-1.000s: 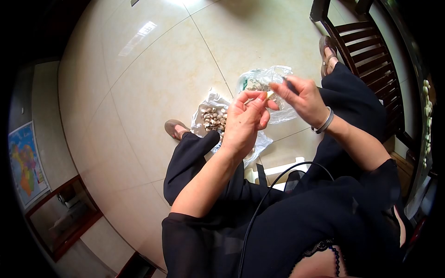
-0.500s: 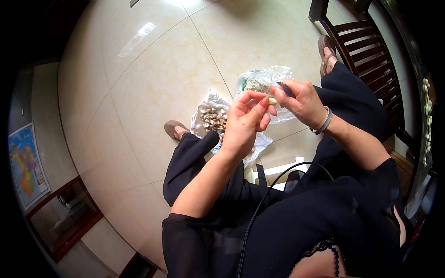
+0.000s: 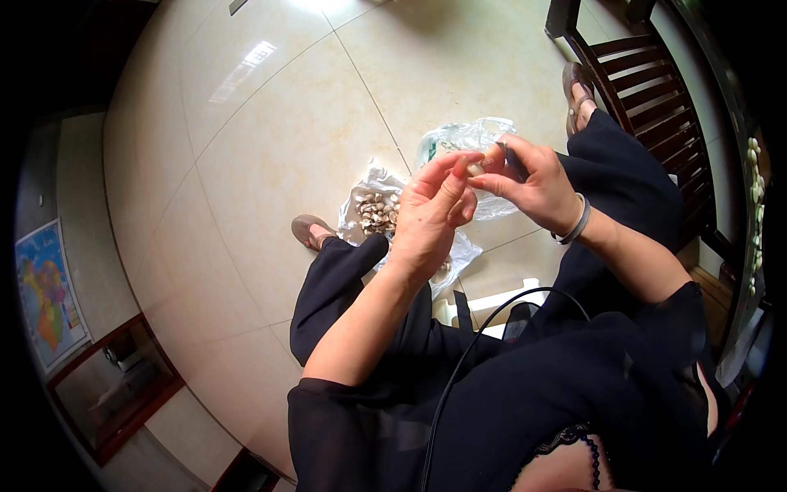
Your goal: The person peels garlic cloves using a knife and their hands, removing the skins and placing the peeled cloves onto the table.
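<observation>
My left hand (image 3: 430,205) pinches a small pale garlic clove (image 3: 475,170) between thumb and fingertips. Meeting it from the right, my right hand (image 3: 537,180) has its thumb and fingertips at the clove. A small dark tool, seemingly a knife (image 3: 515,162), is tucked in the fingers of that hand; its blade is mostly hidden. Below on the floor, many brown-and-white cloves (image 3: 377,215) lie on a white plastic bag (image 3: 461,261). Behind my hands sits a clear plastic bag (image 3: 492,127), its contents largely covered by my fingers.
Pale peeled cloves (image 3: 754,213) line a dark surface at the far right. A slatted dark wooden chair (image 3: 656,94) stands at the upper right. Between my legs is a white plastic stool (image 3: 525,291). A black cable (image 3: 467,361) crosses my lap. Tiled floor (image 3: 270,156) spreads ahead.
My right hand's fingers have shifted onto the clove, thumb now stretched toward it. The clove has turned and moved slightly up and left between the fingertips.
</observation>
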The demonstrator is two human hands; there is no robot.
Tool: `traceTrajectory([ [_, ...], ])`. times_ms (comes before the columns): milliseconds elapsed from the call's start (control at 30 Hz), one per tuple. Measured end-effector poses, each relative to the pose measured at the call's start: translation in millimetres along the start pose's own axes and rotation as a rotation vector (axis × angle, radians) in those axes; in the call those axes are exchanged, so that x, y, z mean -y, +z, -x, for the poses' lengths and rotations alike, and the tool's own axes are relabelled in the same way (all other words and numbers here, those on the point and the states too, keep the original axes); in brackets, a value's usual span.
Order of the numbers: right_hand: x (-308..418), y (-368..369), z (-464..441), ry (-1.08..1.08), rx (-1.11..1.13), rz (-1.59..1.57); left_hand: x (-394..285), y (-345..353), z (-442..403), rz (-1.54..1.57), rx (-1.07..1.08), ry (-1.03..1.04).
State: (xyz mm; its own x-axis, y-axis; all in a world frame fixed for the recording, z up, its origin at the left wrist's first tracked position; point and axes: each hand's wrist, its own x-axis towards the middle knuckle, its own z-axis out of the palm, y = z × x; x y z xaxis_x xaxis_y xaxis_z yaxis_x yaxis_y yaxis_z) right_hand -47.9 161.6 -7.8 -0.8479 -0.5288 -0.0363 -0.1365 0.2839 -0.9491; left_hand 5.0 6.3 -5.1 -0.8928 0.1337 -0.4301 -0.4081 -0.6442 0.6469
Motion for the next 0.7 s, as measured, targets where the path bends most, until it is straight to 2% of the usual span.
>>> traceTrajectory([
  [67,-3,2,1,-0.123,-0.046,0.043,1,-1,0,-0.023,-0.021,-0.008],
  [267,3,-1,2,-0.171,-0.046,0.149,7,-8,-1,0.007,-0.019,-0.016],
  [333,4,-1,2,-0.183,-0.053,0.176,4,1,0,0.020,-0.108,-0.001],
  [500,4,-2,3,-0.171,0.003,0.170,5,-7,-2,-0.074,-0.043,0.046],
  [567,4,-2,2,-0.051,0.069,-0.049,4,-8,-2,-0.077,-0.040,0.044],
  [700,-2,-1,1,0.026,0.147,-0.242,2,-9,-2,-0.050,-0.021,0.028],
])
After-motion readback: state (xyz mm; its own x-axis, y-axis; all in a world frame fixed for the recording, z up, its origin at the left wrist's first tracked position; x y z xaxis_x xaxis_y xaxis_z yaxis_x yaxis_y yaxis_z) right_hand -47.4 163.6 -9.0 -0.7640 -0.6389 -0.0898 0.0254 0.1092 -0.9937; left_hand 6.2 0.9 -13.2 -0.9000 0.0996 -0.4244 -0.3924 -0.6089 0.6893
